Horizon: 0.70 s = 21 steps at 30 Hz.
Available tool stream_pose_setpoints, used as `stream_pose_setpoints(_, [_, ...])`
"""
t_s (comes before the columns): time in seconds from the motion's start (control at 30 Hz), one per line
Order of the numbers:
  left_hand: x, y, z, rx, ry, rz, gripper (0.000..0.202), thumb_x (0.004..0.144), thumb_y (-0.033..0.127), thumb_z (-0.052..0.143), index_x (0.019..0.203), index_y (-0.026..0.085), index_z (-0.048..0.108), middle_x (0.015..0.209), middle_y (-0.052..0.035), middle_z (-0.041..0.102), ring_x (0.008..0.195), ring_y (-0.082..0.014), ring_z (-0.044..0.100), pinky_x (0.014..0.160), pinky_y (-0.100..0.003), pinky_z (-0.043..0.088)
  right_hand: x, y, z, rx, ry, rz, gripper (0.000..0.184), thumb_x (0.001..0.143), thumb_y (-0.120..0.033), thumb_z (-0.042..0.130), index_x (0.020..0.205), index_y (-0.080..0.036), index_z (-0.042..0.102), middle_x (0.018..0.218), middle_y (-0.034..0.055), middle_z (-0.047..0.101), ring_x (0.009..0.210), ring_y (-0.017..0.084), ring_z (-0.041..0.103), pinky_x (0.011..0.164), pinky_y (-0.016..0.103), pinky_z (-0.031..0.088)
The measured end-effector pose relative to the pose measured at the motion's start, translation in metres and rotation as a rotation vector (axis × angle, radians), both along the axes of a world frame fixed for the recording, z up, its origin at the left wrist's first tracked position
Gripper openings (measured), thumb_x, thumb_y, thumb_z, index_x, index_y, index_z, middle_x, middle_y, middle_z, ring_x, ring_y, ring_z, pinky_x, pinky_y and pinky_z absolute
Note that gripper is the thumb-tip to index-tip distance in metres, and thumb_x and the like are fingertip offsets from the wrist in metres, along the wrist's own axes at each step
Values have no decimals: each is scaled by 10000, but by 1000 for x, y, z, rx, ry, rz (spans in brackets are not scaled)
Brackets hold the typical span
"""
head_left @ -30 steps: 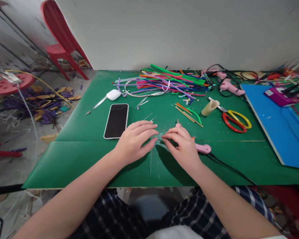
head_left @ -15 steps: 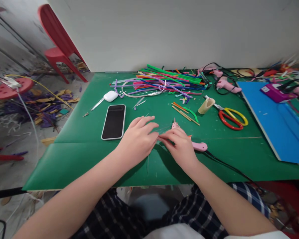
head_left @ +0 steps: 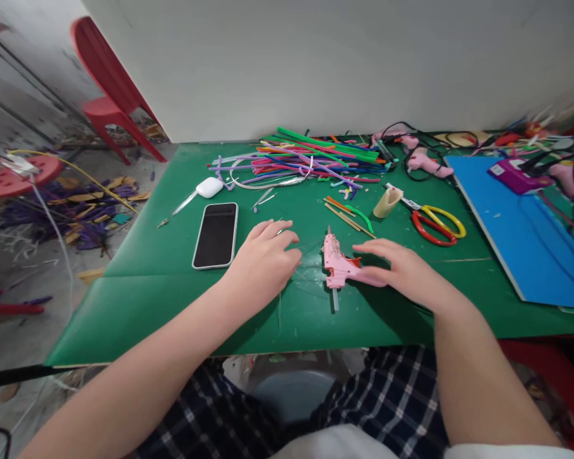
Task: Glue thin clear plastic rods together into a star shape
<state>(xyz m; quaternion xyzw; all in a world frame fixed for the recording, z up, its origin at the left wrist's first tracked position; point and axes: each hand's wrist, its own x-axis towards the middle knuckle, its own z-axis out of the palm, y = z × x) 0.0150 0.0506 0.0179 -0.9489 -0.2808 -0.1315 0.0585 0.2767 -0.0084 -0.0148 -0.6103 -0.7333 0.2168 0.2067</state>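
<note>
My left hand [head_left: 266, 261] is closed, fingers curled and tips pinched, on thin wire strands. One fine wire [head_left: 280, 312] runs down from it toward the table's front edge, and faint strands stretch to the right. My right hand [head_left: 404, 271] is open at the grip of a pink hot glue gun [head_left: 337, 260], thumb and fingers apart on either side of it; whether they touch is hard to tell. The glue gun lies on the green table, nozzle pointing away, with a clear glue stick protruding from its rear.
On the green table [head_left: 153, 319] are a phone [head_left: 215, 236], a white case [head_left: 209, 187], a pile of pipe cleaners [head_left: 310, 156], thin sticks [head_left: 344, 217], a bamboo-like tube [head_left: 387, 203] and scissors [head_left: 440, 224]. A blue board [head_left: 516, 236] and more glue guns with cords lie right.
My right hand has left the strands by my left hand and moved right to the glue gun's grip, opening. My left hand stays nearly in place. The view has shifted slightly.
</note>
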Motion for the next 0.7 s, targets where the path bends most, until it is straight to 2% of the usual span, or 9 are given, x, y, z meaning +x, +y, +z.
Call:
stream_pose_setpoints(0.03, [0, 0, 0, -2, 2, 0, 175, 842, 164, 554, 723, 164, 682, 1007, -68, 682, 1170, -317, 528, 971, -493, 427, 8, -4, -3, -62, -18, -2, 394, 795, -396, 631, 1159, -245, 615, 1162, 73, 622, 1044, 253, 578, 881, 404, 472])
stream_pose_setpoints(0.1, [0, 0, 1, -7, 9, 3, 184, 846, 167, 547, 720, 165, 682, 1004, -67, 683, 1167, -317, 529, 971, -493, 427, 15, -11, -10, -91, -82, 12, 470, 775, -391, 650, 1215, -240, 585, 1093, 79, 636, 1015, 263, 568, 858, 405, 475])
stream_pose_setpoints(0.2, [0, -1, 2, -19, 14, 10, 194, 853, 173, 537, 722, 162, 680, 1002, -72, 685, 1166, -317, 530, 973, -495, 424, 13, -20, -16, -73, -160, -3, 449, 817, -338, 599, 1245, -207, 565, 926, 75, 647, 909, 253, 561, 806, 396, 477])
stream_pose_setpoints(0.3, [0, -1, 2, -23, 6, 14, 191, 854, 172, 534, 731, 160, 680, 1006, -73, 685, 1167, -316, 529, 973, -496, 425, 16, -26, -17, -45, -175, -34, 419, 839, -309, 561, 1245, -206, 559, 933, 73, 642, 901, 244, 550, 805, 389, 470])
stream_pose_setpoints(0.5, [-1, 1, 0, -5, 4, 11, 195, 853, 172, 531, 728, 160, 680, 992, -73, 687, 1153, -312, 539, 964, -495, 431, 54, -49, -22, 23, -249, -156, 423, 867, -423, 504, 1232, -219, 566, 908, 77, 640, 873, 258, 559, 759, 401, 473])
stream_pose_setpoints(0.6, [-2, 2, -1, 7, 6, 15, 194, 849, 166, 535, 720, 157, 680, 980, -77, 688, 1147, -312, 544, 963, -492, 431, 62, -60, -18, 107, -324, -214, 480, 868, -520, 464, 1193, -193, 599, 970, 111, 640, 907, 280, 572, 765, 420, 472])
stream_pose_setpoints(0.7, [-1, 1, -1, 14, 24, 13, 188, 845, 160, 540, 718, 152, 679, 980, -83, 687, 1150, -315, 542, 961, -489, 430, 40, -57, -3, 297, -338, -252, 462, 879, -524, 454, 1126, -178, 634, 1024, 123, 634, 942, 275, 580, 801, 410, 469])
